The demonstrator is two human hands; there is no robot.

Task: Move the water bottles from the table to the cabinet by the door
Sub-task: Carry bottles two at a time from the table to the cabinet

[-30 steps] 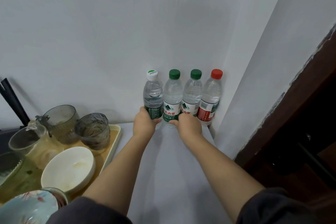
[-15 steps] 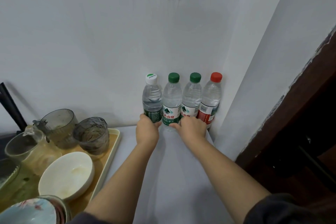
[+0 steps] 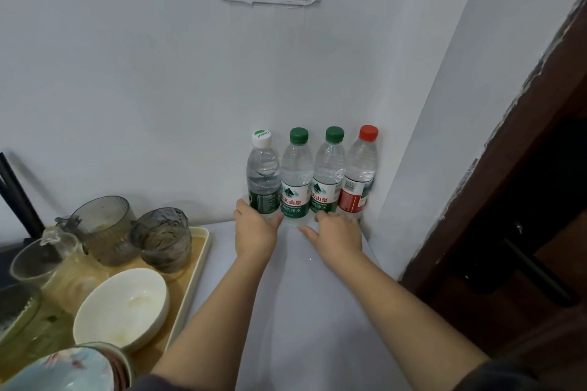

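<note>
Grips the white-capped bottle (image 3: 263, 178) in the curled left hand (image 3: 256, 233); wraps the right hand (image 3: 339, 236) round the base of the right green-capped bottle (image 3: 328, 174). Upright, touching the left green-capped bottle (image 3: 295, 181) and red-capped bottle (image 3: 359, 178), at 12 o'clock on the cabinet top (image 3: 317, 311).

Dark grey sleeves are worn on both arms: the left sleeve (image 3: 187, 383) and the right sleeve (image 3: 514, 373). The forearms, left hand (image 3: 257, 232) and right hand (image 3: 338, 235) are left bare.
</note>
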